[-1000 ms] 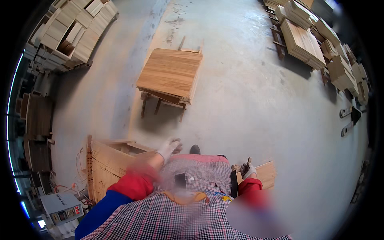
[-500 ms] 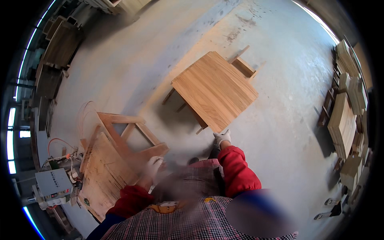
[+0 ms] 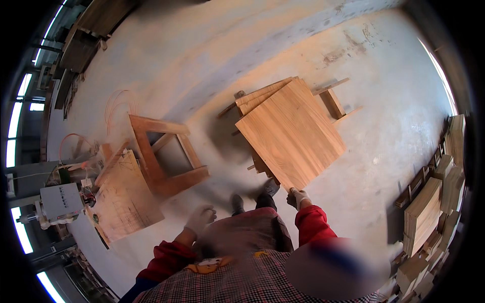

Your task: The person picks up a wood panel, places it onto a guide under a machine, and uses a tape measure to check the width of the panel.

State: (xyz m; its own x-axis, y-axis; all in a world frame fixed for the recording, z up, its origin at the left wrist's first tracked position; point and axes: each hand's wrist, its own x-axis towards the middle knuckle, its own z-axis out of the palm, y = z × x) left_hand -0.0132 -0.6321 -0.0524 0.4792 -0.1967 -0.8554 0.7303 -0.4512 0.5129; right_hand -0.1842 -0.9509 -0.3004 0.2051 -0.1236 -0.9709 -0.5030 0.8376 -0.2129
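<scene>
Right grip [image 3: 300,197] holding wooden panel [image 3: 292,132] by near corner, panel's bulk ahead, left grip [image 3: 201,218] loosely unclenched

We find a passage over the pale grey concrete floor [image 3: 374,187] between the flat rectangular light-brown wooden panel [image 3: 293,136] and the pale stacked wooden boards [image 3: 423,217] at right. The panel obstructs the white-gloved right hand [image 3: 299,197] ahead; the angular brown wooden frame [image 3: 174,183] stands forward-left. Under-panel clearance, shadowed, we cannot confirm.

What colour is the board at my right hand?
The board is light brown with streaky grain, best in the head view.
</scene>
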